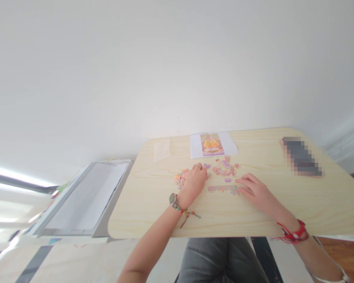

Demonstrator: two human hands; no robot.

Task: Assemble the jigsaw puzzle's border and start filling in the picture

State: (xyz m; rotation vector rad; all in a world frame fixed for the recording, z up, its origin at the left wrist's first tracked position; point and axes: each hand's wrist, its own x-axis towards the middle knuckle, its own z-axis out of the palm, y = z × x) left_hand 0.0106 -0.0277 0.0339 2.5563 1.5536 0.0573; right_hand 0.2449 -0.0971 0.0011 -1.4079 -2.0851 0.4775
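Small pastel jigsaw pieces [225,167] lie scattered on a light wooden table [253,216]. My left hand [194,182] rests on the table with curled fingers, between a pile of orange and pink pieces [181,177] and the scattered ones; its fingertips touch a piece, but I cannot tell if it grips it. My right hand [253,188] lies flat, fingers extended, touching the right end of a joined strip of pieces [222,189]. A reference picture [212,144] of an orange figure lies on white paper behind the pieces.
A clear plastic bag [161,150] lies at the table's back left. A blurred dark object [302,156] sits at the right. A white laptop-like device [85,198] stands left of the table. A white wall is behind.
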